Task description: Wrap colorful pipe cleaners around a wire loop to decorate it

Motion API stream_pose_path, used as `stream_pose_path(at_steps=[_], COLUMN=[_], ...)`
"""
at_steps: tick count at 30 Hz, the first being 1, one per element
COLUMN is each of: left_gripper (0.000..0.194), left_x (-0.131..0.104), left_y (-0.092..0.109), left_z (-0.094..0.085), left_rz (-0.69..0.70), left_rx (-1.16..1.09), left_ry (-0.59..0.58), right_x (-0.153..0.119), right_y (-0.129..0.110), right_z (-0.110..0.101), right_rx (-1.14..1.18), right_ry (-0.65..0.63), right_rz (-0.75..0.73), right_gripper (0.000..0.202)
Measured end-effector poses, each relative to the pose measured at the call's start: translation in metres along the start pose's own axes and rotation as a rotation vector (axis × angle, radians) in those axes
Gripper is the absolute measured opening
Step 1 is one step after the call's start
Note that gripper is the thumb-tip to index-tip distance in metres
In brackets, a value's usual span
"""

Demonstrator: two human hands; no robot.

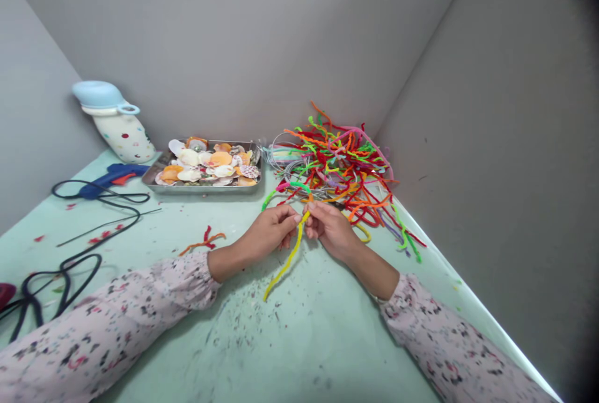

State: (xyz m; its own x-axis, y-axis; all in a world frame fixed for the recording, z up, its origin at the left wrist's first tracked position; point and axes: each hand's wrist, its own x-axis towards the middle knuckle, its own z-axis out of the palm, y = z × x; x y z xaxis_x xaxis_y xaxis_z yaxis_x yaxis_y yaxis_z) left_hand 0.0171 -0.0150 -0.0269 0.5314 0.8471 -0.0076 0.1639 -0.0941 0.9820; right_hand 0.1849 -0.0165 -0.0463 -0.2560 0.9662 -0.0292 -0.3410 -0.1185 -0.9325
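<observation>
Over the middle of the table, my left hand point(271, 228) pinches a yellow pipe cleaner point(291, 258) between thumb and fingers. My right hand point(333, 229) closes on the same pipe cleaner near its upper end, close beside the left. Its free end hangs down toward me, slightly bent. Just beyond my fingers curves a multicoloured pipe cleaner strand point(299, 184) in green, pink, teal and orange; whether it joins the yellow one is hidden by my fingers. A tangled pile of coloured pipe cleaners point(346, 163) lies right behind my hands.
A metal tray point(206, 189) of seashells point(221, 160) stands at the back. Left of it are a blue glue gun point(110, 179), its dark cord point(70, 262) and a tilted white bottle point(122, 135) with a blue lid. Small orange and red pipe cleaner pieces point(204, 241) lie near my left wrist. Grey walls surround the table.
</observation>
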Motion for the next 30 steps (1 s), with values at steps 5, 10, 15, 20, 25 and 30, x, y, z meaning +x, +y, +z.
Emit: stream_pose_path(at_steps=[5,10,15,20,25,30], left_gripper=[0.028,0.023,0.020,0.019,0.018,0.020], left_x=[-0.001,-0.004,-0.004,-0.004,-0.005,-0.007], left_y=[-0.003,0.002,0.008,0.008,0.007,0.007], left_z=[-0.001,0.000,0.001,0.002,0.002,0.000], left_rz=[0.043,0.070,0.120,0.194,0.233,0.249], left_rx=[0.058,0.152,0.320,0.472,0.545,0.491], left_ry=[0.018,0.044,0.093,0.143,0.154,0.145], right_x=[0.000,0.000,0.000,0.000,0.000,0.000], right_y=[0.000,0.001,0.000,-0.001,-0.001,0.000], right_z=[0.000,0.000,0.001,0.001,0.001,0.002], right_rx=[-0.005,-0.009,-0.016,-0.017,-0.025,-0.020], right_ry=[0.008,0.015,0.030,0.027,0.030,0.039], right_rz=[0.002,0.002,0.007,0.006,0.004,0.008], right_gripper=[0.025,0.025,0.026,0.026,0.027,0.028])
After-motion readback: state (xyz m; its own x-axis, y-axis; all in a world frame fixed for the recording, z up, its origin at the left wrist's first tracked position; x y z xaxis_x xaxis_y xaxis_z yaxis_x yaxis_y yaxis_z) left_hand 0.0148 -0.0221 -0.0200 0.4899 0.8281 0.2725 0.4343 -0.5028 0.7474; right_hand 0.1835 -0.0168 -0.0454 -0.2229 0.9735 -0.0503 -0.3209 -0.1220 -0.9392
